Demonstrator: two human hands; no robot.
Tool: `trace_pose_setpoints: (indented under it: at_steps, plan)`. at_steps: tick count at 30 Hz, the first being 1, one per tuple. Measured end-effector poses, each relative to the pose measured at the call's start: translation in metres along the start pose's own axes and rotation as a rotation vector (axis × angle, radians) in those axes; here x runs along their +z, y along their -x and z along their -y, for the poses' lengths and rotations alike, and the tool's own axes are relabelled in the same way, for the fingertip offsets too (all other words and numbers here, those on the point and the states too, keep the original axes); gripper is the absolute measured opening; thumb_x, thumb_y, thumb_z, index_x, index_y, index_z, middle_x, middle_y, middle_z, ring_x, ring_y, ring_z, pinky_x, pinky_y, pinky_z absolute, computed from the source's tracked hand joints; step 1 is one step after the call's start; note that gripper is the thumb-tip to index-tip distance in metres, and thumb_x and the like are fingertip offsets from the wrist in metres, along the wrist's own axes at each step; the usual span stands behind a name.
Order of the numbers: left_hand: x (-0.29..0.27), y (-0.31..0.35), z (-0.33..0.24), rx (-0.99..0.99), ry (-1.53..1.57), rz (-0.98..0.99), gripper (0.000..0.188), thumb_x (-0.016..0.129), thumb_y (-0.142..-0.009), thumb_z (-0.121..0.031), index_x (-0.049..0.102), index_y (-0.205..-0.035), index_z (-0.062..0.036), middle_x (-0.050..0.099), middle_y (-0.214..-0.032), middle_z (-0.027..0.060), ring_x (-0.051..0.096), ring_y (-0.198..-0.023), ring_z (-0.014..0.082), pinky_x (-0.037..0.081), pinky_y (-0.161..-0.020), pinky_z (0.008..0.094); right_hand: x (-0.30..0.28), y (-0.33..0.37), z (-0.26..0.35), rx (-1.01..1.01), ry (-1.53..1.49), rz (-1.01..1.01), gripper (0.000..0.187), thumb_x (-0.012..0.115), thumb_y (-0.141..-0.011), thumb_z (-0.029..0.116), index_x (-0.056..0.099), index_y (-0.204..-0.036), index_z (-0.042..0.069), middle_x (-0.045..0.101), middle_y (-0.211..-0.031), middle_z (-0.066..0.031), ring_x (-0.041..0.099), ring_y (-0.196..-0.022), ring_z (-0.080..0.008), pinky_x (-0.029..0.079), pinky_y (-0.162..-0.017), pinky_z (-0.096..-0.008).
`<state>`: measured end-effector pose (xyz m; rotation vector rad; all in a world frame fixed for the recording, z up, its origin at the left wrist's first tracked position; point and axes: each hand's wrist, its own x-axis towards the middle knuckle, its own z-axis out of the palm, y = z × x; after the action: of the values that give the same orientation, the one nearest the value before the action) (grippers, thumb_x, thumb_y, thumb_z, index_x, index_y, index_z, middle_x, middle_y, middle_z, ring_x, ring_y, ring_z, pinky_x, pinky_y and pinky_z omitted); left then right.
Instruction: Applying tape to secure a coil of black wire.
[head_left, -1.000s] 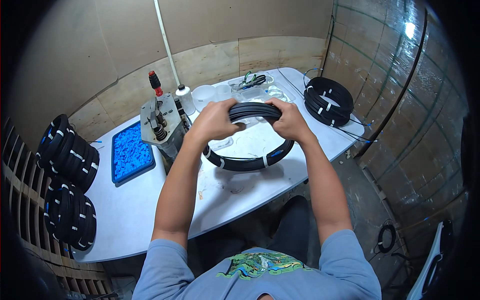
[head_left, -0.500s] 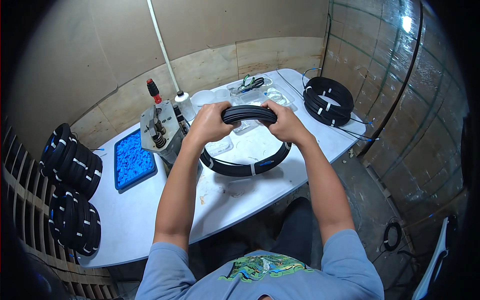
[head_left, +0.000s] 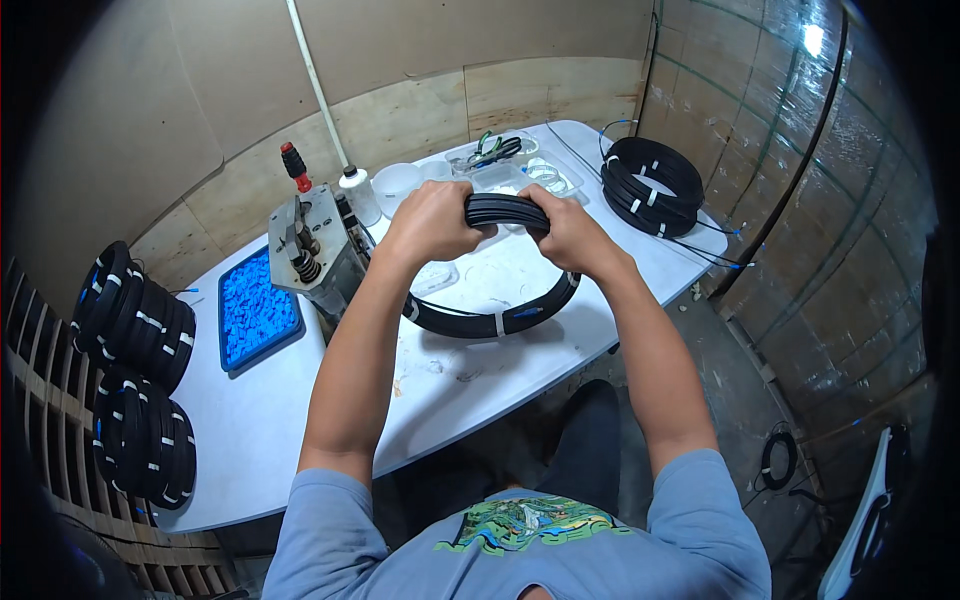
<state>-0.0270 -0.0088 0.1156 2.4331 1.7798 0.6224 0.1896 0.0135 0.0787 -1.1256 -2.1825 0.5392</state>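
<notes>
A coil of black cable (head_left: 465,323) is held up over the white table, tilted so its far side is raised. White ties bind it at several places, and a small blue connector shows on its near side. My left hand (head_left: 436,222) is closed around the coil's far left part. Closed on the far right part is my right hand (head_left: 566,232), with a short stretch of bundled cable showing between the two. The fingertips under the coil are mostly hidden.
Left of my arms stand a metal hand press (head_left: 318,245) and a blue tray (head_left: 258,310) of small blue parts. Stacked coils (head_left: 140,320) fill the table's left end. Another coil stack (head_left: 652,188) sits far right. Behind my hands are a white bottle (head_left: 360,195) and a white tub (head_left: 397,182).
The whole scene has shifted slightly up and left in the view. My left hand has moved a little closer to my right along the coil, and both still hold it.
</notes>
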Motion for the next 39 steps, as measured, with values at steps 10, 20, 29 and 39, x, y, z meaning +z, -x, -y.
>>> trace_pose_setpoints:
  at_steps: [10,20,29,39]
  plan:
    - [0.004,0.004,0.01,0.002,0.065,-0.071,0.026,0.08,-0.077,-0.022,0.069,-0.091,-0.0026,0.069,-0.077,0.0185,0.066,-0.074,0.0377,0.049,-0.067,0.0441,0.003,0.0,-0.014,-0.096,-0.299,-0.015,0.036,0.068,-0.092,0.014,0.06,-0.127,0.008,0.072,-0.099,-0.0116,0.069,-0.089,-0.023,0.053,-0.083,-0.0355]
    - [0.004,0.006,0.023,-0.041,0.057,-0.073,0.023,0.075,-0.077,-0.024,0.071,-0.092,-0.0073,0.072,-0.083,0.0187,0.068,-0.084,0.0391,0.054,-0.077,0.0474,0.04,0.058,-0.199,0.307,0.641,-0.006,0.029,0.064,-0.089,0.019,0.073,-0.116,0.015,0.064,-0.129,-0.0098,0.057,-0.12,-0.0309,0.038,-0.105,-0.0463]
    - [0.003,0.016,0.013,0.022,0.123,-0.062,0.115,0.074,-0.055,-0.085,0.048,-0.147,-0.0214,0.072,-0.081,0.018,0.072,-0.083,0.0355,0.056,-0.078,0.0434,0.018,0.022,-0.118,-0.049,0.132,-0.431,0.019,0.067,-0.091,0.019,0.074,-0.103,0.006,0.071,-0.101,-0.0096,0.061,-0.106,-0.0283,0.041,-0.095,-0.0414]
    - [-0.009,0.021,-0.023,0.025,0.036,0.027,0.119,0.073,-0.056,-0.086,0.038,-0.154,-0.0279,0.071,-0.077,0.0168,0.071,-0.081,0.0375,0.055,-0.075,0.046,-0.032,-0.009,-0.003,-0.401,0.214,-0.354,0.022,0.072,-0.089,0.017,0.073,-0.104,0.002,0.071,-0.091,-0.0124,0.065,-0.088,-0.0299,0.05,-0.081,-0.0385]
